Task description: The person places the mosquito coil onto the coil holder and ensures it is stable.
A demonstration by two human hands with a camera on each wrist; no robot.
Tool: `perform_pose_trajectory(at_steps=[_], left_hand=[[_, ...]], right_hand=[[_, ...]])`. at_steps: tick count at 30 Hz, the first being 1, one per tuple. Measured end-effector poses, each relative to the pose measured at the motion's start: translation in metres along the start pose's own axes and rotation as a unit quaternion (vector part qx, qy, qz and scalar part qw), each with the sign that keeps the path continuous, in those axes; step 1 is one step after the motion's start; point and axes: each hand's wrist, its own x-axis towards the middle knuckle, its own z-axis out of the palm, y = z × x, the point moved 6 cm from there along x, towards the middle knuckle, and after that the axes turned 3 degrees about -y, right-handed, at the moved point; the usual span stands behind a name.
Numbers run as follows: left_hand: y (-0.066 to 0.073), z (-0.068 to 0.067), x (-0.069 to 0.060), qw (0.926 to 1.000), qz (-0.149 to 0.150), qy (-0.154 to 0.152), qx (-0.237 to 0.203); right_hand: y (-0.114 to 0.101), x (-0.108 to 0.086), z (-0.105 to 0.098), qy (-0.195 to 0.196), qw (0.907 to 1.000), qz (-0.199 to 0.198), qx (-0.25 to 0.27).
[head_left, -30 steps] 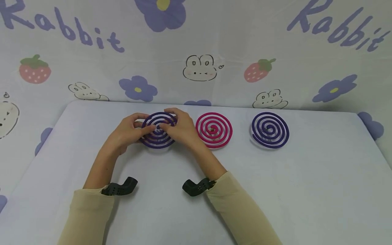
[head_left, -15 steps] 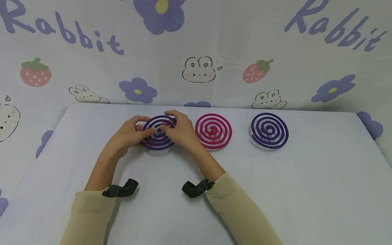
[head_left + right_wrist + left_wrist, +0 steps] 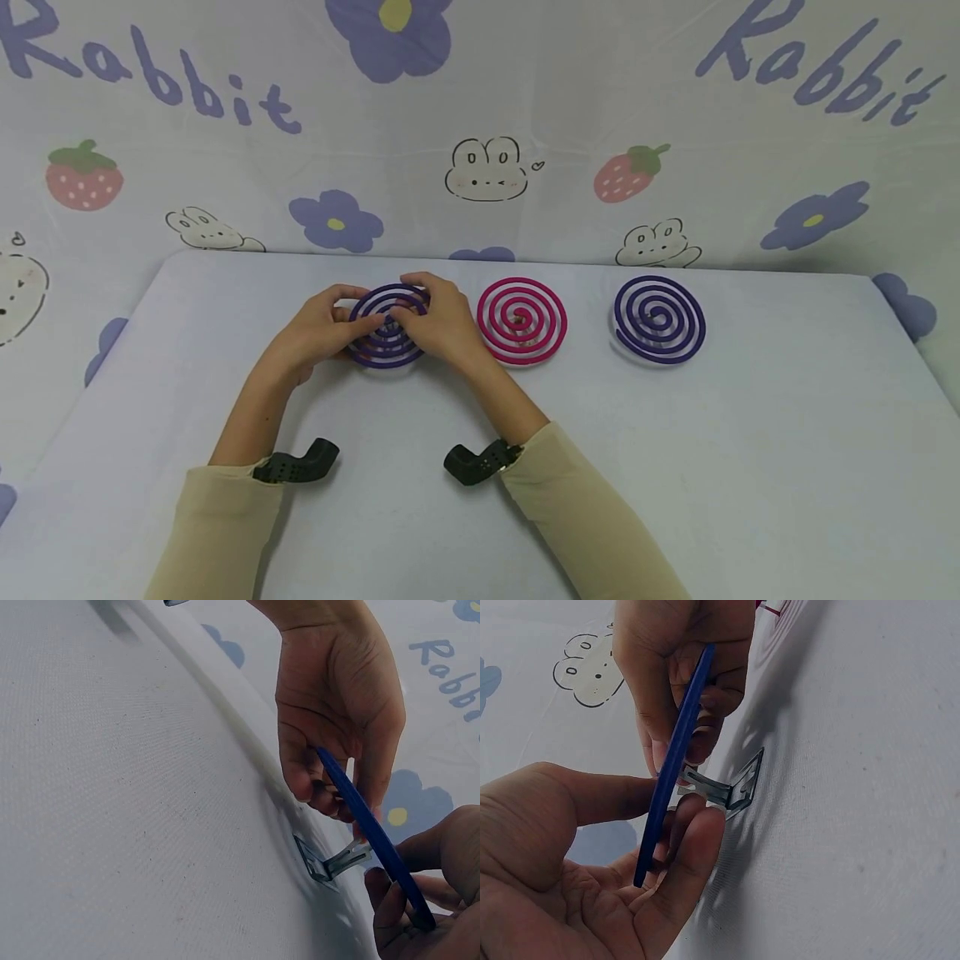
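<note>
A dark purple mosquito coil (image 3: 387,364) is held between both hands at the left of a row of coils. My left hand (image 3: 311,332) pinches its left side, thumb on the upper face and fingers beneath. On its right side my right hand (image 3: 446,321) pinches it the same way. Seen edge-on in the left wrist view, the coil (image 3: 673,765) is tilted. Under it a small metal stand (image 3: 739,789) rests on the table, its bent arm rising to the coil's underside. The right wrist view also shows this stand (image 3: 324,864); fingers hide where coil and stand meet.
A pink mosquito coil (image 3: 522,362) lies just right of my right hand. Further right is another purple coil (image 3: 660,362). Both sit raised over the white table (image 3: 787,433). Behind the table hangs a printed cloth (image 3: 570,92).
The held coil shifted very slightly right and toward me during the first half second, with both hands keeping their grip. Since then hardly anything has moved.
</note>
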Motion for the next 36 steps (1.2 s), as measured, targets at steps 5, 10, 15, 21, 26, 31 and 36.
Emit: perform_pose_trajectory(at_steps=[5, 10, 15, 21, 26, 31, 36], left_hand=[[-0.0021, 0.0017, 0.0001, 0.9999, -0.004, -0.01, -0.003], [-0.004, 0.0029, 0.0014, 0.9998, -0.003, -0.014, -0.012], [-0.0042, 0.0039, 0.0031, 0.9999, 0.0, -0.006, -0.014], [-0.003, 0.0049, 0.0027, 0.9998, 0.002, -0.006, -0.02], [-0.003, 0.0051, 0.0033, 0.9997, 0.002, -0.006, -0.025], [-0.0042, 0.005, 0.0047, 0.9996, 0.0, -0.005, -0.028], [-0.0051, 0.0045, 0.0057, 0.9995, 0.001, -0.007, -0.031]], right_hand=[[0.0014, -0.0005, 0.0013, -0.012, 0.9999, 0.003, 0.0], [0.0017, -0.0011, 0.0015, -0.015, 0.9998, 0.009, 0.001], [0.0023, -0.0012, 0.001, -0.013, 0.9998, 0.01, 0.006], [0.0033, -0.0011, -0.0002, -0.01, 0.9999, 0.007, 0.009], [0.0043, -0.0015, 0.0003, -0.013, 0.9997, 0.011, 0.019], [0.0064, -0.0008, 0.0019, -0.012, 0.9992, 0.021, 0.033], [0.0091, 0.0007, 0.0037, -0.009, 0.9981, 0.027, 0.055]])
